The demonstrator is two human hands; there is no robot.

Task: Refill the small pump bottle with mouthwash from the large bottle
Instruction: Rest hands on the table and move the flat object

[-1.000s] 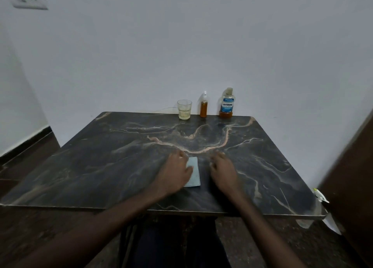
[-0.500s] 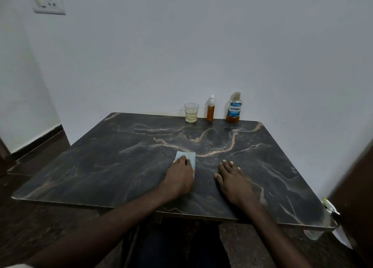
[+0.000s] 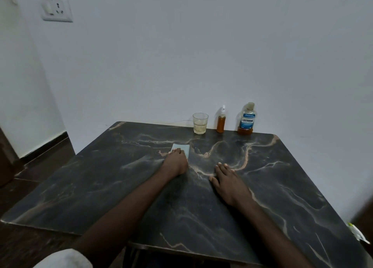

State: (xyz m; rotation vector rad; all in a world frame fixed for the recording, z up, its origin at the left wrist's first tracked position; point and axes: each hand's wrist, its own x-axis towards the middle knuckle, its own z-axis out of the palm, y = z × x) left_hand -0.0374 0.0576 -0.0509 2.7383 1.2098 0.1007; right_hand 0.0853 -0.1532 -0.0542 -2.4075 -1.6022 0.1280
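Note:
The small pump bottle (image 3: 220, 122), filled with amber liquid and capped by a white nozzle, stands upright at the table's far edge. To its right is the large mouthwash bottle (image 3: 246, 119) with a blue label and a little amber liquid at its bottom. My left hand (image 3: 176, 163) presses flat on a pale blue cloth (image 3: 182, 148) in the middle of the table, well short of both bottles. Flat on the tabletop to its right rests my right hand (image 3: 229, 184), fingers straight, holding nothing.
A clear glass (image 3: 200, 123) with a little pale liquid stands left of the pump bottle. The dark marble table (image 3: 101, 179) sits against a white wall. A wall socket (image 3: 56, 9) is at upper left. White litter (image 3: 357, 232) lies past the table's right edge.
My left hand has pushed the blue cloth away from me toward the far edge. My right hand has stayed flat on the table. The camera has tilted up.

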